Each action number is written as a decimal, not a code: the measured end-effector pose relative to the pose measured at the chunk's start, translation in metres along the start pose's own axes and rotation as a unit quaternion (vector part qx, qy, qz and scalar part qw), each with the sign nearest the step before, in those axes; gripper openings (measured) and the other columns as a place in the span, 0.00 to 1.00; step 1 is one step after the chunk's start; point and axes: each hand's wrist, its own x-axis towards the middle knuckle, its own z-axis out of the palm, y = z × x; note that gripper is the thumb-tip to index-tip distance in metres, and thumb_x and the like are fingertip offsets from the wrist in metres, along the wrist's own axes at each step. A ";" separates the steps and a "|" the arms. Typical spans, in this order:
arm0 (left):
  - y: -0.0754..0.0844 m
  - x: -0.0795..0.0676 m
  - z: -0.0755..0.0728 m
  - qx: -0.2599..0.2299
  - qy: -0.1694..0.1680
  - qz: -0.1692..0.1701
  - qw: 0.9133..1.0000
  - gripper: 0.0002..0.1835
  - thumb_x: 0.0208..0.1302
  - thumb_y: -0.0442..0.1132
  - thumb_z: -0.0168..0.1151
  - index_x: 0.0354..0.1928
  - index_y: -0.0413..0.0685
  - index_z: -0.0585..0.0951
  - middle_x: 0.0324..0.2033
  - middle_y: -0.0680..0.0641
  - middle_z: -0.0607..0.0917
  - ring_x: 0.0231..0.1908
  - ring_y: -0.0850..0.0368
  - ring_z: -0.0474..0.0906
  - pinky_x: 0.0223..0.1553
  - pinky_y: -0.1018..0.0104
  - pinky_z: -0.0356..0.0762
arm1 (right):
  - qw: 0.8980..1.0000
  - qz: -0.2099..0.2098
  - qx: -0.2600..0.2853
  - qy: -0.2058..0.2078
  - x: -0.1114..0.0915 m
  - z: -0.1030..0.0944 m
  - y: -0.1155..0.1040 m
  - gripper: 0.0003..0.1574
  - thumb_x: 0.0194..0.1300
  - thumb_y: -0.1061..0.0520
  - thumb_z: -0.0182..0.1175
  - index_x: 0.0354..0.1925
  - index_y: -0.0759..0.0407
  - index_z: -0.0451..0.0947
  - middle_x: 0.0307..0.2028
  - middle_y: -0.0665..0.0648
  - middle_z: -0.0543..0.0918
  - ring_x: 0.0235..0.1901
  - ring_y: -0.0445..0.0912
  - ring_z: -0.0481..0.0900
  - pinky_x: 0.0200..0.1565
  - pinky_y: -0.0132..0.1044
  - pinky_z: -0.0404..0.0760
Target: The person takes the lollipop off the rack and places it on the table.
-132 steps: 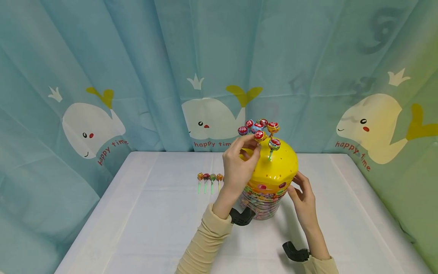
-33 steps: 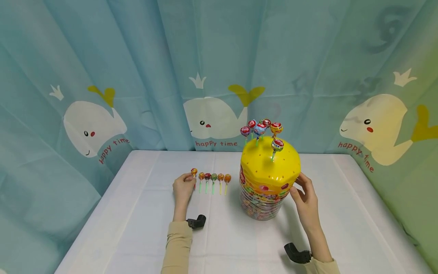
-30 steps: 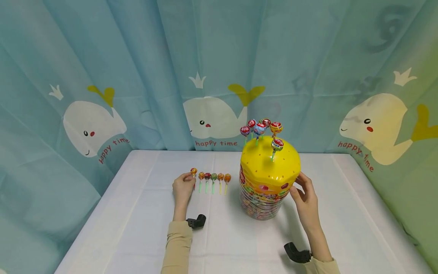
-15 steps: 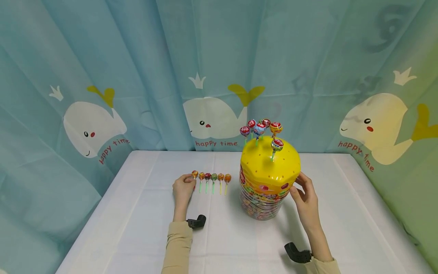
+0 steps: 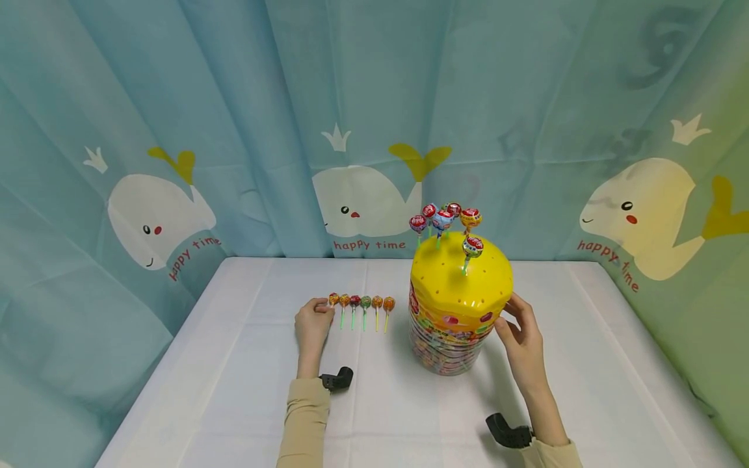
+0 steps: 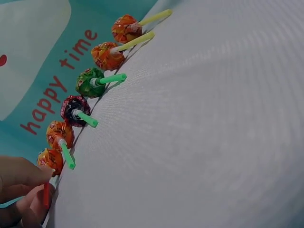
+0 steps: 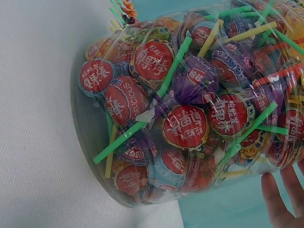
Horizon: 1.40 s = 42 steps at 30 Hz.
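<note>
At the left end of a row of wrapped lollipops [image 5: 365, 302], my left hand [image 5: 312, 325] pinches an orange lollipop [image 6: 50, 161] by its red stick, between thumb and finger. Its head lies level with the others on the white cloth. On the right stands a large clear jar [image 5: 447, 354] with a yellow lid [image 5: 468, 283] full of small holes. Several lollipops [image 5: 443, 220] stand upright in the lid. My right hand [image 5: 523, 344] touches the jar's right side just under the lid, with thumb in front and fingers partly hidden behind.
The jar is packed with wrapped lollipops [image 7: 185, 126], their sticks pointing various ways. A white cloth covers the table [image 5: 251, 390]. Behind it hangs a blue curtain [image 5: 263, 130] printed with whales. A black wrist camera [image 5: 336, 379] sits below the left hand.
My left hand has brought the orange lollipop from above the lid to the row's left end, then lowered its head into line with the others. The right hand has stayed at the jar.
</note>
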 end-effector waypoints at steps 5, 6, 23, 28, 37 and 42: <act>-0.001 0.000 0.001 -0.002 0.003 0.006 1.000 0.13 0.56 0.33 0.67 0.44 0.38 0.84 0.30 0.41 0.87 0.30 0.48 0.83 0.31 0.61 0.75 | 1.000 0.000 -0.002 0.001 0.000 0.000 0.000 0.30 0.69 0.68 0.50 0.68 0.60 0.61 0.60 0.38 0.69 0.59 0.36 0.67 0.54 0.18 0.69; -0.002 0.000 0.001 -0.004 0.003 0.008 1.000 0.13 0.56 0.33 0.67 0.43 0.38 0.84 0.30 0.40 0.87 0.30 0.48 0.83 0.31 0.62 0.76 | 1.000 0.001 -0.003 0.002 0.000 0.000 0.000 0.30 0.69 0.68 0.50 0.68 0.60 0.61 0.59 0.38 0.69 0.59 0.36 0.67 0.55 0.18 0.69; 0.009 -0.007 -0.022 -0.020 0.025 0.002 0.999 0.12 0.61 0.37 0.62 0.46 0.40 0.84 0.34 0.39 0.87 0.33 0.46 0.84 0.31 0.64 0.75 | 1.000 0.004 -0.013 -0.003 0.000 0.002 0.000 0.30 0.68 0.68 0.51 0.68 0.61 0.61 0.58 0.37 0.69 0.58 0.35 0.68 0.54 0.18 0.69; 0.022 -0.010 -0.033 -0.043 0.054 0.021 0.997 0.12 0.62 0.37 0.62 0.46 0.41 0.84 0.35 0.39 0.87 0.35 0.45 0.84 0.36 0.60 0.75 | 1.000 0.002 -0.012 0.000 0.000 0.001 0.000 0.30 0.68 0.68 0.51 0.68 0.61 0.61 0.58 0.37 0.70 0.58 0.35 0.68 0.54 0.17 0.69; 0.045 -0.017 -0.047 -0.055 0.084 0.084 0.991 0.11 0.62 0.35 0.62 0.45 0.40 0.85 0.35 0.40 0.87 0.34 0.46 0.82 0.38 0.57 0.76 | 1.000 0.005 -0.009 0.003 0.000 0.000 0.000 0.30 0.69 0.67 0.51 0.68 0.61 0.62 0.58 0.37 0.70 0.58 0.35 0.68 0.54 0.17 0.69; 0.060 -0.024 -0.053 -0.060 0.092 0.106 0.988 0.11 0.62 0.35 0.62 0.45 0.42 0.85 0.35 0.41 0.87 0.34 0.47 0.82 0.38 0.58 0.75 | 1.000 0.006 -0.007 0.001 0.000 0.000 -0.001 0.30 0.69 0.68 0.51 0.68 0.60 0.62 0.58 0.37 0.70 0.58 0.35 0.68 0.54 0.17 0.69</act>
